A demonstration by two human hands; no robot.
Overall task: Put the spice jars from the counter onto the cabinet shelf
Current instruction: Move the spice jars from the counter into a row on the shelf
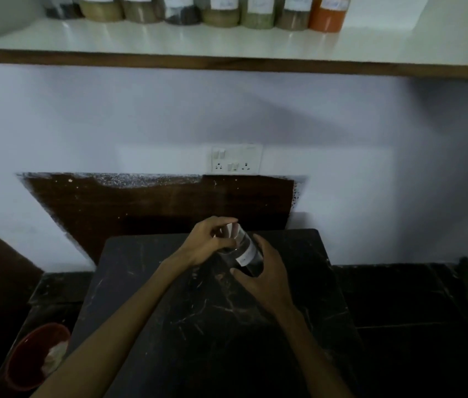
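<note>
A clear spice jar (246, 254) with a white lid, a white label and dark contents is held tilted above the black marble counter (212, 317). My left hand (207, 242) grips its lid end. Around the lower body of the jar wraps my right hand (264, 280). High up, the white cabinet shelf (169, 43) carries a row of several labelled jars (221, 11) along its back, with an orange-filled jar (328, 14) at the right end.
A wall socket plate (237, 158) sits on the white wall above a dark brown panel (155, 205). A red bucket (33, 360) stands on the floor at the lower left. A lower black counter (413, 297) extends to the right.
</note>
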